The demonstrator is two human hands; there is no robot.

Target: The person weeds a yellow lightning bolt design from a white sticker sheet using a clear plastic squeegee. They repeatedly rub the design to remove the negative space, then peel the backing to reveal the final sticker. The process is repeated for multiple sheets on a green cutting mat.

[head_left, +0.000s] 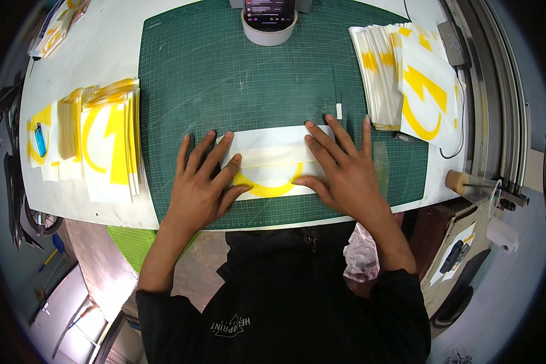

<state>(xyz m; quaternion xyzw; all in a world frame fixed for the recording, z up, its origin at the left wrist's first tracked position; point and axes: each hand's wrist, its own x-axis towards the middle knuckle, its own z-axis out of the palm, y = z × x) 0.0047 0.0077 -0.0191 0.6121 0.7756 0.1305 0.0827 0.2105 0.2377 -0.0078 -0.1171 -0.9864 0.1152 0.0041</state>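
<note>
A folded white paper piece with a yellow curved print [270, 159] lies on the green cutting mat [236, 79], close to the table's front edge. My left hand [201, 182] rests over its left end with the fingers spread. On the right end lies my right hand [349, 173], also spread, its thumb touching the yellow curve. Both hands press on the paper from above and grip nothing. A crease runs across the piece between them. Just beyond my right fingers is a small white strip [339, 111].
Stacks of yellow-and-white folded pieces [109, 145] stand at the left, with a blue lighter-like object [40, 139] on them. Another stack [376, 79] is at the right, by a black adapter [454, 43] with a cable. A phone [268, 12] leans in a white roll [268, 35].
</note>
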